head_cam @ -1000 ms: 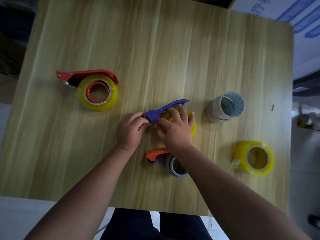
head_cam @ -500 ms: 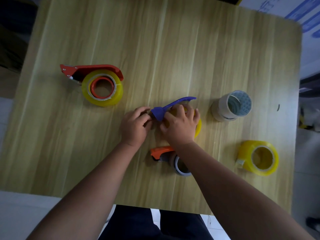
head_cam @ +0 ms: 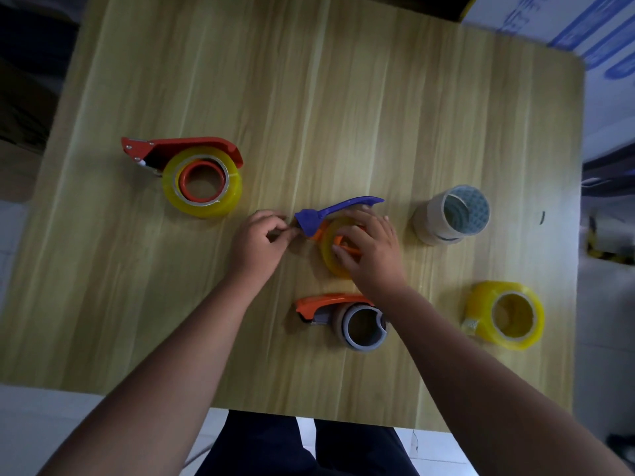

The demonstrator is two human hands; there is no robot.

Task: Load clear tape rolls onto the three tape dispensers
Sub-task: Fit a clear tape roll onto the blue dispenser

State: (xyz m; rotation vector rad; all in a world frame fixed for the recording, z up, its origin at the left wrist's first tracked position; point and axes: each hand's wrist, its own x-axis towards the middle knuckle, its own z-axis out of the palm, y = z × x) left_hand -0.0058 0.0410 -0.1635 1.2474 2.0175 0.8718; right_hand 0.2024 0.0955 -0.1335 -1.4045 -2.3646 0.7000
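A purple-handled dispenser [head_cam: 338, 207] lies mid-table with a yellowish clear tape roll [head_cam: 330, 243] on its orange hub. My right hand [head_cam: 371, 249] rests on that roll, fingers over the hub. My left hand [head_cam: 263, 240] pinches at the dispenser's purple head, thumb and finger closed; I cannot see tape in them. A red dispenser [head_cam: 182, 149] at the left carries a yellowish roll [head_cam: 202, 182]. An orange dispenser [head_cam: 328, 304] with a grey hub [head_cam: 364, 329] lies near me, partly under my right forearm. A loose yellowish roll [head_cam: 507, 316] lies at the right.
A pale beige tape roll [head_cam: 450, 214] stands on its side right of my right hand. The wooden table [head_cam: 343, 97] ends close to my body, with dark trousers below. White cartons with blue print sit beyond the far right corner.
My right hand has slid right and back off the purple head, uncovering the roll and orange hub. My left hand stays pinched at the dispenser's head. The camera shifted slightly.
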